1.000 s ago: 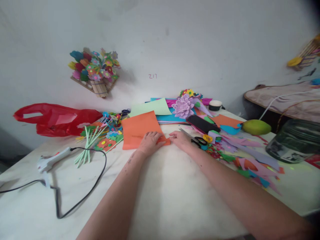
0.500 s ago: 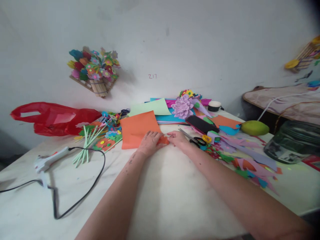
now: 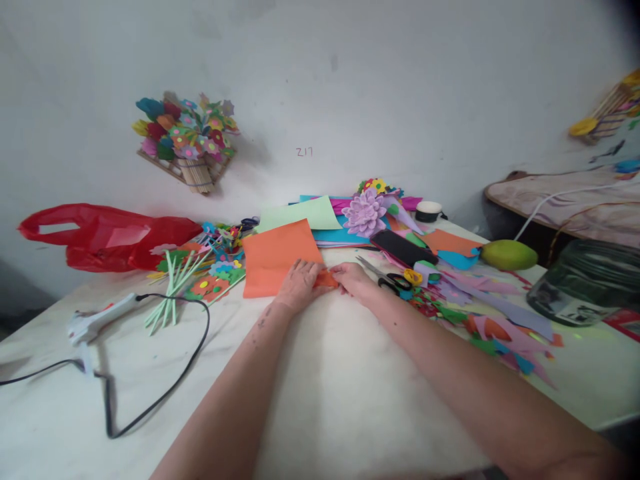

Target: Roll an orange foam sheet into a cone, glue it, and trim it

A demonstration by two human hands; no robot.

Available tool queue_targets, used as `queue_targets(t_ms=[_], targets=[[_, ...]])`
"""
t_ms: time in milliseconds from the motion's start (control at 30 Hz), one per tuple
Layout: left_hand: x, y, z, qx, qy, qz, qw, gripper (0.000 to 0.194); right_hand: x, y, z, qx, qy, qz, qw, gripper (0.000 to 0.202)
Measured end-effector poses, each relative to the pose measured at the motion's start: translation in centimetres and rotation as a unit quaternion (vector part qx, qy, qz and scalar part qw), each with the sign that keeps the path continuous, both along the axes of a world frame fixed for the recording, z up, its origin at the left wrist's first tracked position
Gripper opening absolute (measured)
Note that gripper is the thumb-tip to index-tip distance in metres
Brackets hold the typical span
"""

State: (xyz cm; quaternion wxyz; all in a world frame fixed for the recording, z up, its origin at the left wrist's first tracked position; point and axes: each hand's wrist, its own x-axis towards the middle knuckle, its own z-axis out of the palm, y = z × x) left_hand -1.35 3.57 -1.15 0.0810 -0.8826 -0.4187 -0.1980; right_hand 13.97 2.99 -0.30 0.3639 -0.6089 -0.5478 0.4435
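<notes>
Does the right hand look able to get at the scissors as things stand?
Probably yes: the scissors lie just beside the right hand, with nothing seen covering their blades. That hand is at the orange sheet, though, and would likely have to leave it.

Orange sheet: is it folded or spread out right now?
Mostly spread. The orange sheet shows a broad face beyond the left hand; its corner looks bent up near the right hand.

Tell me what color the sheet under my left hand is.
The sheet is plain orange, seen best in the head view.
</notes>
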Motion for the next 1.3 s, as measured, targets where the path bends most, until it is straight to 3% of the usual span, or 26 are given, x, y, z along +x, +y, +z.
queue_targets(t_ms=[300,500,767,867,967,1067,1300], targets=[[0.0,-0.1,0.3,0.014,0.031,0.016,0.999,0.043,-0.1,0.7,-0.4,-0.004,-0.064,0.002,0.998,0.025],[-0.2,-0.1,0.4,0.042,0.019,-0.019,0.999,0.033,-0.1,1.2,-1.0,0.005,-0.080,0.003,0.997,0.024],[-0.6,0.3,0.4,0.047,0.018,-0.039,0.998,0.037,-0.2,0.9,-1.2,0.048,-0.157,0.032,0.986,0.017],[-0.6,0.3,0.5,0.047,0.021,-0.039,0.998,0.035,-0.3,0.7,-1.1,0.096,-0.251,0.041,0.962,0.016],[-0.5,0.2,0.7,0.046,0.027,-0.037,0.998,0.034,-0.6,0.2,-0.9,0.159,-0.378,0.042,0.911,0.018],[-0.5,0.1,0.8,0.040,0.033,-0.035,0.998,0.032,-0.8,-0.4,-0.9,0.170,-0.458,0.053,0.871,0.021],[-0.3,0.2,1.2,0.027,0.041,-0.031,0.998,0.031,0.1,-0.4,-1.0,0.193,-0.474,0.079,0.855,0.020]])
